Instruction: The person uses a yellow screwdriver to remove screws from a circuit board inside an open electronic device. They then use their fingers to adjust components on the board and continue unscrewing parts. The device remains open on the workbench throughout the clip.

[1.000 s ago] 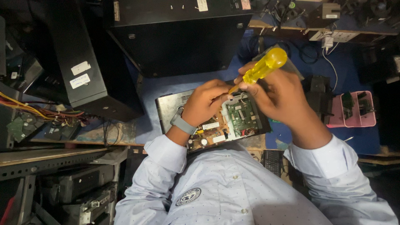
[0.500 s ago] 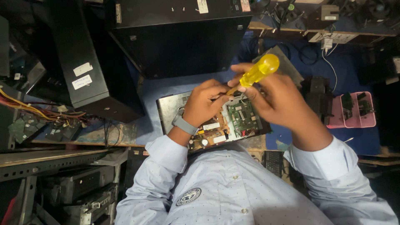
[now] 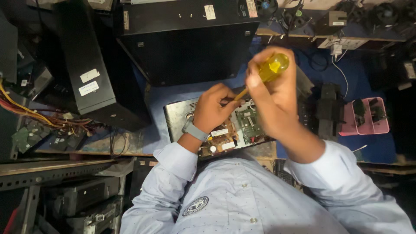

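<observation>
Our right hand (image 3: 271, 97) has its fingers (image 3: 260, 84) wrapped tight around the yellow handle of the screwdriver (image 3: 272, 68), which has risen since a moment ago: half a second back the handle leaned out toward two o'clock, and now it stands steeper, nearer twelve, with our fist rolled over the top of it; we read that as the tool being turned or re-seated on a fastener rather than lifted away, since the shaft runs down toward seven o'clock and its tip is hidden behind our other hand. Our left hand (image 3: 214, 108) has hardly shifted; its fingers (image 3: 225, 93) are curled together near the shaft's lower end, seemingly steadying it, though we cannot tell whether they actually pinch the metal; a grey band sits on that wrist. Beneath both hands lies the open circuit board (image 3: 242, 125) in its metal tray (image 3: 177, 115), on the blue counter (image 3: 173, 93) just ahead of our chest. Outward: a large black case (image 3: 190, 39) at twelve o'clock; a second black case (image 3: 93, 82) leaning at ten; a tangle of yellow and red wires (image 3: 26, 112) at nine; a pink tray (image 3: 366, 117) at three.
</observation>
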